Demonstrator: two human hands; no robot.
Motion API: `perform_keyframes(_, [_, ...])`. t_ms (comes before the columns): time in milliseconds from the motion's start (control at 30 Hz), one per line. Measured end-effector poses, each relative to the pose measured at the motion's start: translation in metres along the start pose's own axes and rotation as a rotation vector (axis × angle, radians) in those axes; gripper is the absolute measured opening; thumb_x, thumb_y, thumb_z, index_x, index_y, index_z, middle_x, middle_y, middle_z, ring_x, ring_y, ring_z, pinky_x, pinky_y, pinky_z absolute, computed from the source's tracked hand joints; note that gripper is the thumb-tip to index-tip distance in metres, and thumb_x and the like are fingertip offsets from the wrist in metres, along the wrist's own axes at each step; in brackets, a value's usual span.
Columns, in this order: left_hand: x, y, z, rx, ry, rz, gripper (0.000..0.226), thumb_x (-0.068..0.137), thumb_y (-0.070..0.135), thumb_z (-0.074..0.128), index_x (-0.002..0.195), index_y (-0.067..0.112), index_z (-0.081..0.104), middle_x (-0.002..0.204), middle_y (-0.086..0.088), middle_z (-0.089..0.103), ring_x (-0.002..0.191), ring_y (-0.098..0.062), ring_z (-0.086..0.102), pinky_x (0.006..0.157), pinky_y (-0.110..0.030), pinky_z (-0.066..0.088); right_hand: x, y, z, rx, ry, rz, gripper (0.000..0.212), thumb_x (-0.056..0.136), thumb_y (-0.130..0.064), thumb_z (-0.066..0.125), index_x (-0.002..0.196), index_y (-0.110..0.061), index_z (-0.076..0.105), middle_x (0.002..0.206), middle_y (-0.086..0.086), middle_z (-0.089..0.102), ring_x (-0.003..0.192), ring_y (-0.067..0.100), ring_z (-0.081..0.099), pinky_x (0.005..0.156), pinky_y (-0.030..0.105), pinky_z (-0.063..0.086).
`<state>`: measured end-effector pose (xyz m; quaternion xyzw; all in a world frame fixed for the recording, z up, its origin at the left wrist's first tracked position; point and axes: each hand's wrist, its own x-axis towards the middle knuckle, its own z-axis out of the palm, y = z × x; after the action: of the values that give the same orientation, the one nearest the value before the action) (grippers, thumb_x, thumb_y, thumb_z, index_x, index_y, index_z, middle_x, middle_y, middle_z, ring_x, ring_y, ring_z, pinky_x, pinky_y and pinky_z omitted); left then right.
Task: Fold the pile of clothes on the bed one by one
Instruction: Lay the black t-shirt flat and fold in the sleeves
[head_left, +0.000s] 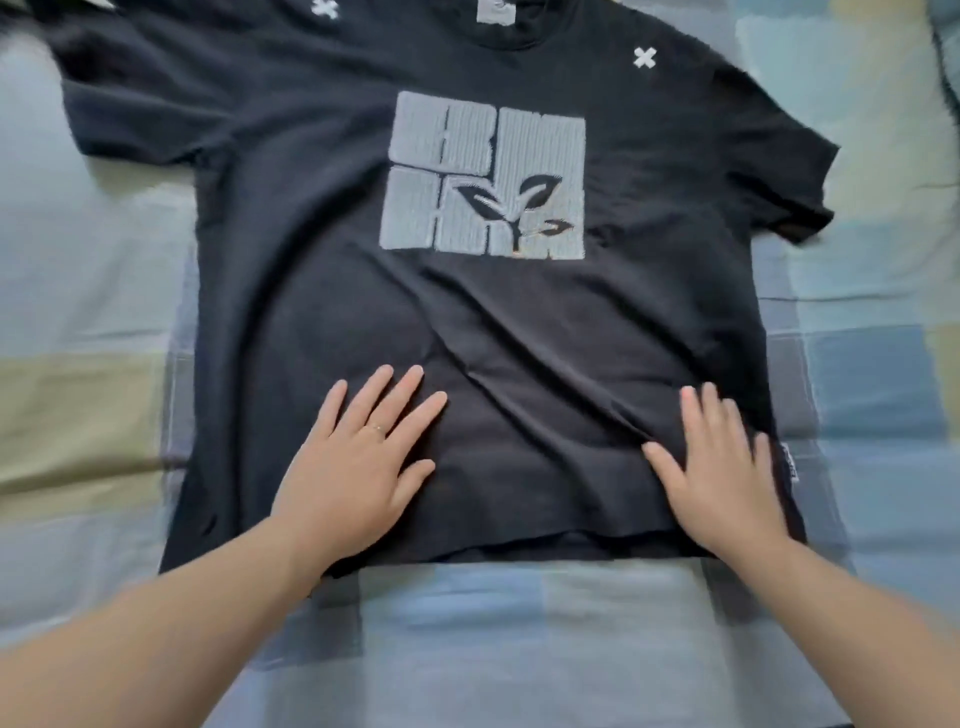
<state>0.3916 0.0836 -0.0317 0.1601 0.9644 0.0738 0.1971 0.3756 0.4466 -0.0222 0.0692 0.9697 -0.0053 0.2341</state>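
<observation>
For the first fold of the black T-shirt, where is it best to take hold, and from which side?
Probably pinch the black T-shirt at its right sleeve and the hem corner below it, coming from the right: it lies flat, print up, with that side edge free on the bedsheet.

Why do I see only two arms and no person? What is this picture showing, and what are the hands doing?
The camera sits on the person's head and looks down, so you see only their arms reaching out. There is just this one picture. A black T-shirt lies spread out, print side up, on a blue-and-green checked bed sheet. It has a grey square print with a little plant. The left hand and the right hand lie flat on the shirt's lower part, fingers straight. Nothing is held; the hands only press the cloth, probably smoothing it before folding.
</observation>
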Motion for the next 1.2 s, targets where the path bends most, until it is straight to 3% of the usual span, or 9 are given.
perform_keyframes(67, [-0.040,-0.020,0.005,0.013,-0.035,0.013,0.076,0.092,0.069,0.031,0.159,0.032,0.027,0.167,0.000,0.019,0.154,-0.027,0.016,0.121,-0.052,0.012,-0.016,0.015,-0.003,0.061,-0.096,0.274,0.099,0.079,-0.080,0.007,0.161,-0.027,0.001,0.169,-0.004,-0.009,0.155,0.024,-0.002,0.120,0.062,0.013])
perform_keyframes(200, [-0.085,-0.032,0.011,0.006,-0.043,0.044,0.103,0.074,0.086,0.053,0.158,0.033,0.028,0.168,-0.003,0.018,0.153,-0.032,0.017,0.119,-0.057,0.014,-0.052,0.003,-0.002,-0.034,-0.184,0.084,0.096,0.085,-0.077,0.049,0.157,-0.044,-0.007,0.167,-0.010,-0.016,0.154,0.024,-0.007,0.117,0.063,0.013])
perform_keyframes(300, [-0.095,-0.022,0.018,-0.025,0.089,0.034,0.074,0.067,0.033,0.089,0.134,0.022,0.060,0.143,-0.010,0.052,0.127,-0.039,0.047,0.095,-0.055,0.040,-0.065,0.009,0.012,-0.101,0.055,0.052,0.071,0.089,-0.043,0.063,0.152,-0.035,0.031,0.159,0.004,0.028,0.143,0.031,0.029,0.111,0.057,0.028])
perform_keyframes(367, [-0.093,-0.018,0.018,0.005,0.159,-0.017,0.054,0.064,0.003,0.083,0.114,0.014,0.065,0.115,-0.011,0.058,0.092,-0.038,0.052,0.069,-0.047,0.045,-0.062,0.013,0.018,-0.177,0.258,-0.003,0.053,0.080,-0.019,0.070,0.131,-0.021,0.056,0.124,0.012,0.055,0.110,0.037,0.051,0.095,0.051,0.040])
perform_keyframes(467, [-0.088,-0.011,0.012,0.032,0.134,-0.078,0.039,0.063,-0.014,0.069,0.093,0.008,0.057,0.090,-0.012,0.047,0.066,-0.031,0.038,0.051,-0.039,0.034,-0.053,0.022,0.011,-0.245,0.318,-0.141,0.033,0.074,-0.001,0.069,0.105,-0.009,0.061,0.092,0.017,0.054,0.078,0.039,0.054,0.066,0.044,0.041])
perform_keyframes(633, [-0.101,0.004,0.000,0.094,0.053,-0.155,0.040,0.063,-0.015,0.062,0.092,0.009,0.050,0.085,-0.009,0.040,0.065,-0.028,0.033,0.054,-0.036,0.024,-0.081,0.040,-0.001,-0.115,0.223,-0.184,0.014,0.082,0.002,0.060,0.095,-0.002,0.060,0.092,0.019,0.052,0.065,0.035,0.043,0.060,0.039,0.030])
perform_keyframes(867, [-0.116,0.024,-0.018,0.168,-0.233,-0.298,0.030,0.083,0.000,0.053,0.101,0.019,0.039,0.090,-0.002,0.037,0.081,-0.027,0.039,0.067,-0.037,0.034,-0.099,0.054,-0.005,-0.305,-0.062,-0.118,0.058,0.080,-0.020,0.073,0.131,-0.027,0.045,0.139,0.005,0.038,0.126,0.033,0.038,0.087,0.048,0.042])
perform_keyframes(1067, [-0.121,0.016,-0.006,0.262,-0.258,-0.234,0.024,0.086,0.004,0.053,0.103,0.020,0.050,0.090,0.001,0.042,0.079,-0.024,0.039,0.064,-0.035,0.030,-0.075,0.063,-0.001,-0.281,-0.072,-0.081,0.017,0.088,0.003,0.049,0.098,-0.010,0.049,0.097,0.013,0.054,0.091,0.038,0.055,0.065,0.039,0.037])
perform_keyframes(1200, [-0.119,0.029,-0.018,0.259,-0.458,-0.270,0.023,0.090,0.008,0.047,0.106,0.023,0.053,0.093,0.003,0.044,0.084,-0.023,0.042,0.071,-0.034,0.033,-0.074,0.062,-0.020,-0.215,-0.311,-0.009,0.022,0.082,0.000,0.049,0.085,-0.021,0.056,0.099,0.011,0.064,0.086,0.035,0.056,0.066,0.033,0.041])
